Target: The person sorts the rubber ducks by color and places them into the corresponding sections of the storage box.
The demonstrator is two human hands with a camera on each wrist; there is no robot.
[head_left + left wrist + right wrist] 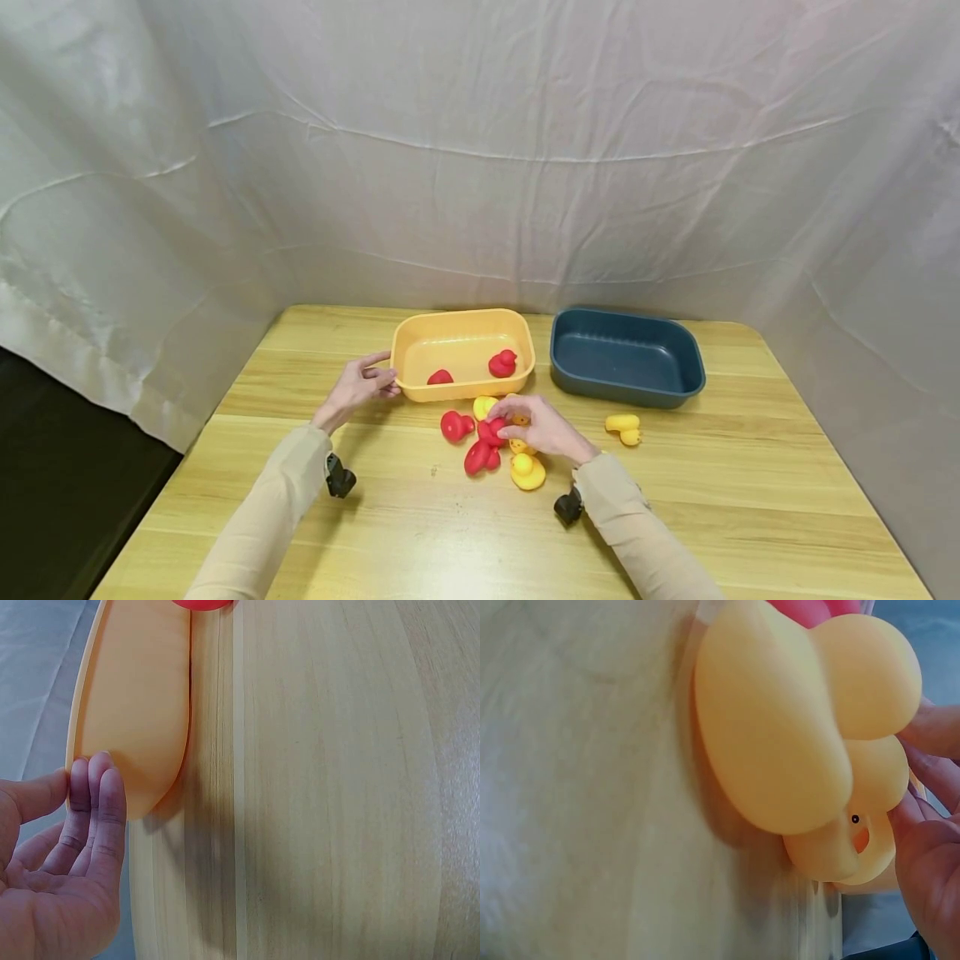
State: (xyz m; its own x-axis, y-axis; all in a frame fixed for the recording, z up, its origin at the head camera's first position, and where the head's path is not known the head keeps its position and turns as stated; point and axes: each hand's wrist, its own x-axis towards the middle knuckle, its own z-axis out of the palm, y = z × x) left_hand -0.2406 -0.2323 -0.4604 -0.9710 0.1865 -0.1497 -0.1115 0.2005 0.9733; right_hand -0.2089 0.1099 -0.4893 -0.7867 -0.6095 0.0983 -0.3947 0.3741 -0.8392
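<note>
At its left end, the yellow plastic bin (465,390) is pinched by my left hand (358,388), thumb at the rim and fingers against the outer wall in the left wrist view. Two red rubber ducks lie inside, one being the duck (502,363) at the right. My right hand (546,427) reaches into a cluster of ducks before the bin, its thumb and fingers around a red rubber duck (491,431). Beside that are another red duck (477,458), a red duck (457,426) and several yellow ducks. A yellow duck (772,720) hides the grasp in the right wrist view.
A dark blue bin (626,397) stands right of the yellow one, with nothing visible in it. One yellow duck (624,428) lies on its side before it. The wooden table (405,533) ends at pale curtains (480,208) behind and at the sides.
</note>
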